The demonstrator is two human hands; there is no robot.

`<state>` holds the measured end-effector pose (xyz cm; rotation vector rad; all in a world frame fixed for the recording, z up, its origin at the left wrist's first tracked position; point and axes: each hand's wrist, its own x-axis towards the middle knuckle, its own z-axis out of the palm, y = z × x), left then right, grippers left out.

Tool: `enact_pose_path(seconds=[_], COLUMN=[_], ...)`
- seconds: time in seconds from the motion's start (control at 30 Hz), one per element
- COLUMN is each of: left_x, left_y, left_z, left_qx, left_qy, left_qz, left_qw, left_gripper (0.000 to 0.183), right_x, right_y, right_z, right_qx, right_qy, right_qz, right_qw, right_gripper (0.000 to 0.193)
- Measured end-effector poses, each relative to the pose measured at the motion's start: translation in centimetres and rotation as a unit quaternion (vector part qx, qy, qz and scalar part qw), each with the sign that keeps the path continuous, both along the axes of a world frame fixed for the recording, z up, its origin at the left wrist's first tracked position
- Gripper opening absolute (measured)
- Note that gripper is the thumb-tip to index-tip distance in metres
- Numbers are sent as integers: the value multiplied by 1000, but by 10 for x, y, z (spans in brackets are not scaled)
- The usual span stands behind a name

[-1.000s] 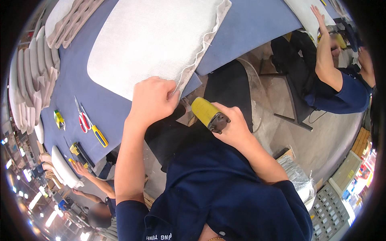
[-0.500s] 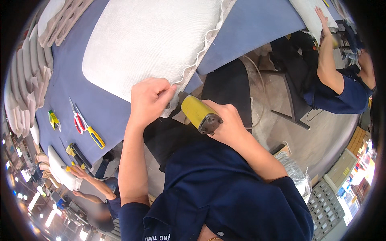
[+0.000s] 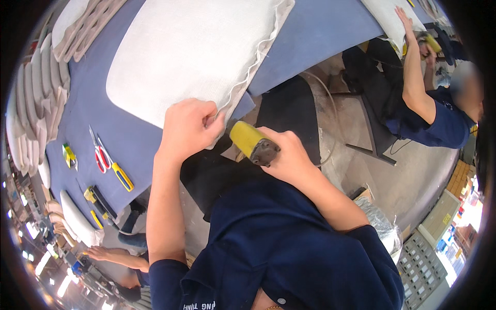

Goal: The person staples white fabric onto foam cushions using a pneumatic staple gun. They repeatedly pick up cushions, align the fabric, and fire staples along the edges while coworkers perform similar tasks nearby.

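Observation:
A large padded panel point(image 3: 181, 57) in off-white fabric lies on the blue-grey table, its near corner toward me. Along its right side runs a loose fabric edge point(image 3: 268, 44) with a wavy white cord or seam line. My left hand point(image 3: 188, 126) is closed at the near corner, thumb and fingers pinching this edge; the fingertips are partly hidden. Just right of it, my right hand point(image 3: 290, 157) grips a yellow staple gun point(image 3: 245, 136) with a black end cap. The gun's nose points toward the panel's corner, close to my left hand; whether it touches is unclear.
On the table's left lie red-handled scissors point(image 3: 102, 155), a yellow-and-blue screwdriver point(image 3: 123, 177), a small yellow box point(image 3: 68, 156) and another staple gun point(image 3: 101, 201). Stacked panels point(image 3: 39, 98) stand far left. A co-worker point(image 3: 431, 119) works at right, another person's arm point(image 3: 116, 257) shows lower left.
My left hand and the staple gun have shifted slightly left along with the panel. The right co-worker's yellow tool has come into fuller view. The lower-left person has moved down, away from the tool there.

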<state>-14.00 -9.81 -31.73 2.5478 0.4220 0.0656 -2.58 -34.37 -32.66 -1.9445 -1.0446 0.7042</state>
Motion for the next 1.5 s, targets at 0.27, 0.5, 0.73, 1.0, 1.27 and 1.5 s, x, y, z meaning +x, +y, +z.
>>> enact_pose_path(seconds=[0.27,0.5,0.73,1.0,1.27,1.5], left_x=[2,-7,-10,-8,-12,-18], left_y=[0,8,8,8,-8,-11], left_z=[11,-10,-25,-34,9,5], left_qx=[-5,-122,-115,-66,-41,13], left_qy=[66,10,-33,-46,7,17], left_qz=[-15,41,36,-4,60,-4], left_qw=[998,992,992,997,997,1000], left_gripper=[37,30,29,32,40,37], right_x=[-8,-7,-9,-15,-18,-35], right_y=[-15,-1,3,8,-2,-26], right_z=[-2,-11,-20,-13,-9,-4], right_qx=[8,3,-49,-120,1,-16], right_qy=[26,55,51,5,9,-5], right_qz=[-4,2,28,19,-10,-12], right_qw=[1000,998,997,993,1000,1000], right_gripper=[54,54,64,57,37,55])
